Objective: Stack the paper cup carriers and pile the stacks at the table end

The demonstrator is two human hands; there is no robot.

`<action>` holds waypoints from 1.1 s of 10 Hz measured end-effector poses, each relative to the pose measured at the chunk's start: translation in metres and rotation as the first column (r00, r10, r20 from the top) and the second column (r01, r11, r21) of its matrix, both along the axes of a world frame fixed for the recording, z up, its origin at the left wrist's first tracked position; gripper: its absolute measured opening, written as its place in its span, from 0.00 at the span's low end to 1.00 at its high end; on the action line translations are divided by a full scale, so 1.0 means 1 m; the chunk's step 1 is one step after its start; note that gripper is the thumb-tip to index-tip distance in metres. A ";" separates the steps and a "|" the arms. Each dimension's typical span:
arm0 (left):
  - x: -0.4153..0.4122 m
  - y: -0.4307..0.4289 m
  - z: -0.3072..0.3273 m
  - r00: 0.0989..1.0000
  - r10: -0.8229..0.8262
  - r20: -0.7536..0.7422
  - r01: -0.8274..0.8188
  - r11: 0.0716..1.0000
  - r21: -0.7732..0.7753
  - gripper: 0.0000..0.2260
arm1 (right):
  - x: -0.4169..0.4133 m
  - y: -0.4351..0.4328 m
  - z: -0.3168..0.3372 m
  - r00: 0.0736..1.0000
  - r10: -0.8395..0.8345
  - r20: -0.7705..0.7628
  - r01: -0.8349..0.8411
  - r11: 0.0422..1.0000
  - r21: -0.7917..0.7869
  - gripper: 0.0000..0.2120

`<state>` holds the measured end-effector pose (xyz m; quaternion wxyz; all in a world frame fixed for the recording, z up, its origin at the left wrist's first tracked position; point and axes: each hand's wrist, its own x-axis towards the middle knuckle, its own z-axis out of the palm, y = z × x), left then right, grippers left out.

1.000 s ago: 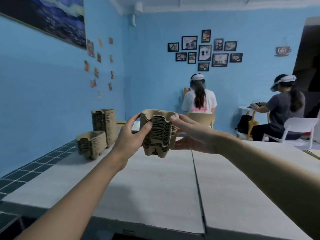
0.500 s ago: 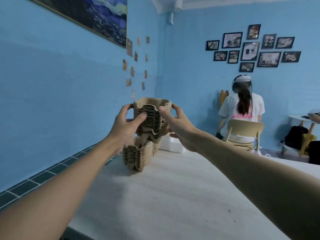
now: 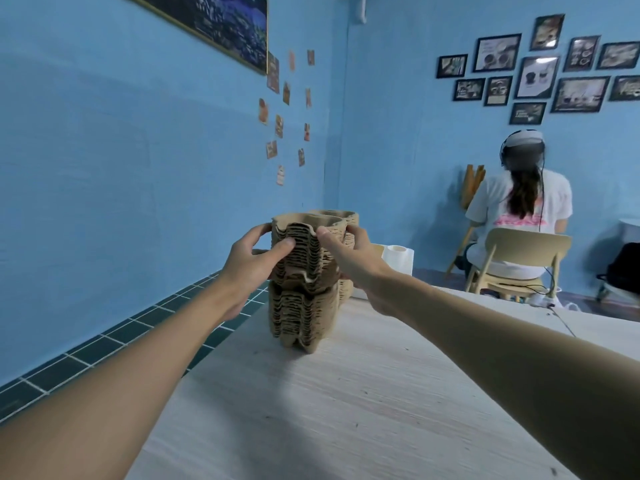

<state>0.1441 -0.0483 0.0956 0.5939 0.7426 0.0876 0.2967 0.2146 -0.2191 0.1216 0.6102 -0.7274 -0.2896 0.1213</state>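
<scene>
Blue walls (image 3: 138,168) close the corner, a large painting (image 3: 221,22) on the left one and a cluster of framed pictures (image 3: 536,76) on the far one. A pale wood-grain desk (image 3: 381,393) runs along the left wall above dark green tiles (image 3: 104,348). Beyond its end a person (image 3: 519,206) sits on a chair (image 3: 519,251), back turned. I count three stacks of brown carriers near the desk's far left end. The lower stack (image 3: 301,320) stands on the desk, the upper stack (image 3: 304,251) sits on top of it, and a tall stack (image 3: 348,220) rises just behind, partly hidden. One white roll (image 3: 398,256) stands beside them. The left hand (image 3: 252,261) and right hand (image 3: 353,261) grip the upper stack from either side. Both thumbs (image 3: 284,245) press its near face, the other fingers curled round its sides.
</scene>
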 end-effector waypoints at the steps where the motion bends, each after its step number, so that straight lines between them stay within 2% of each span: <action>1: 0.001 0.001 -0.008 1.000 0.010 -0.009 -0.009 1.000 0.030 0.12 | -0.005 -0.005 -0.006 1.000 -0.006 0.016 0.006 1.000 0.000 0.36; 2: -0.002 -0.001 -0.013 0.999 0.032 -0.035 -0.029 0.997 0.070 0.12 | -0.007 -0.007 -0.011 1.000 0.010 0.017 -0.010 1.000 -0.002 0.36; 3: -0.005 0.001 -0.016 0.997 0.042 -0.071 -0.035 0.996 0.088 0.17 | -0.010 -0.004 -0.014 0.999 0.023 0.027 -0.023 1.000 0.012 0.33; 4: -0.006 0.002 -0.019 0.997 0.010 -0.076 -0.006 0.998 0.056 0.18 | -0.011 -0.002 -0.019 0.999 0.023 0.043 -0.024 0.999 0.041 0.26; 5: -0.001 0.006 -0.028 0.999 0.002 -0.050 0.000 0.999 0.043 0.16 | -0.004 0.004 -0.030 0.999 0.012 0.049 -0.015 0.998 0.061 0.24; 7: 0.007 0.012 -0.035 0.999 0.001 -0.036 0.000 0.999 0.034 0.18 | 0.012 0.018 -0.057 0.995 -0.095 0.036 0.089 0.988 0.125 0.35; 8: 0.007 0.015 -0.031 0.997 -0.040 -0.067 0.041 0.999 0.024 0.25 | 0.010 0.019 -0.059 0.993 -0.113 0.017 0.111 0.987 0.113 0.40; 9: 0.001 0.017 -0.027 0.989 -0.070 -0.132 0.063 0.996 -0.058 0.29 | 0.006 0.010 -0.056 0.999 -0.041 -0.020 0.043 0.992 0.122 0.35; 10: -0.009 0.023 -0.027 0.971 -0.089 -0.221 0.069 0.993 -0.098 0.26 | 0.006 -0.002 -0.057 0.997 0.001 -0.076 -0.003 0.999 -0.035 0.38; 11: -0.023 0.025 -0.020 0.956 -0.037 -0.292 0.003 0.993 -0.115 0.20 | 0.001 -0.007 -0.054 0.990 -0.022 -0.139 -0.012 0.970 -0.243 0.37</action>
